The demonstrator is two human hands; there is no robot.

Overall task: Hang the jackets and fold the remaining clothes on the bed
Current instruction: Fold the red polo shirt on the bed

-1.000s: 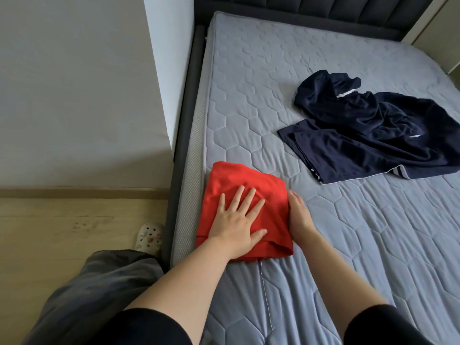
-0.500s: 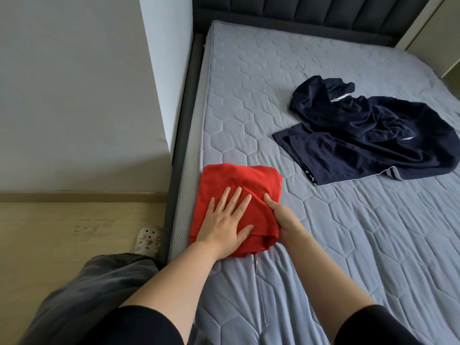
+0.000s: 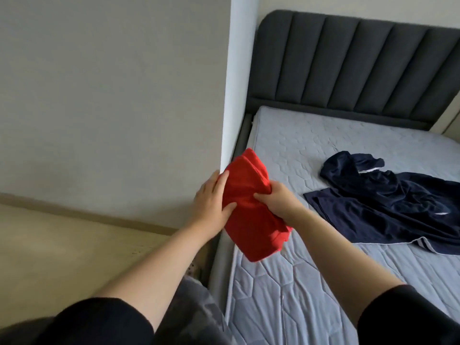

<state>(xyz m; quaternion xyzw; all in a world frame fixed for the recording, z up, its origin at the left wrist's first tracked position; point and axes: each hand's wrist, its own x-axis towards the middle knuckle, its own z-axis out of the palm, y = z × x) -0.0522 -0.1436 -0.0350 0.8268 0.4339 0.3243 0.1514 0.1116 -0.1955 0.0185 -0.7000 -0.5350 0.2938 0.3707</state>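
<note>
A folded red garment [image 3: 251, 220] is lifted off the bed, above the mattress's left edge. My right hand [image 3: 276, 200] grips its right side with curled fingers and thumb. My left hand [image 3: 211, 202] holds its left side, thumb on the front and fingers behind the cloth. A dark navy garment [image 3: 398, 207] with white trim lies crumpled and unfolded on the grey quilted mattress [image 3: 311, 282] to the right.
A dark grey padded headboard [image 3: 348, 63] stands at the bed's far end. A grey wall corner [image 3: 231, 95] juts out just left of the bed. Light wooden floor [image 3: 74, 257] lies to the left.
The red garment was lying flat on the mattress under my left palm; now both hands have lifted it off the bed. My view has tilted up toward the headboard.
</note>
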